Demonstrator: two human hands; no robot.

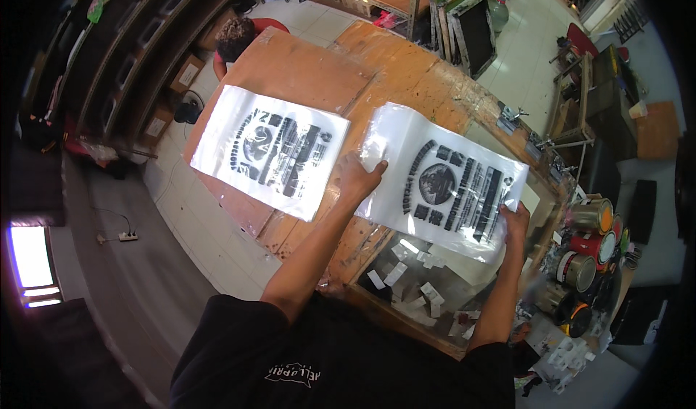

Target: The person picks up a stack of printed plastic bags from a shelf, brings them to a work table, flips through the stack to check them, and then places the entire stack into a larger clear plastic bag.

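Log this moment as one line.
left hand: holding black-printed white plastic sheet, left edge; right hand: holding its right edge; similar printed sheet: on brown wooden table

- Glossy white rectangular plastic sheet [444,184], right of centre: black lettering, round black emblem.
- White rectangular plastic pile [272,151], left of centre: similar black print.
- Orange-brown wooden desk [308,68], upper centre: dark specks.

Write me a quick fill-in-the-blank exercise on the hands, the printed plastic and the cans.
1. The print on the plastic sheet between the left hand and right hand is ____ in colour.
2. The emblem within that print is ____ in shape.
3. Other printed plastic lies to the ____ of this sheet.
4. The cans stand beyond the person's ____ forearm.

Missing words: black; round; left; right.
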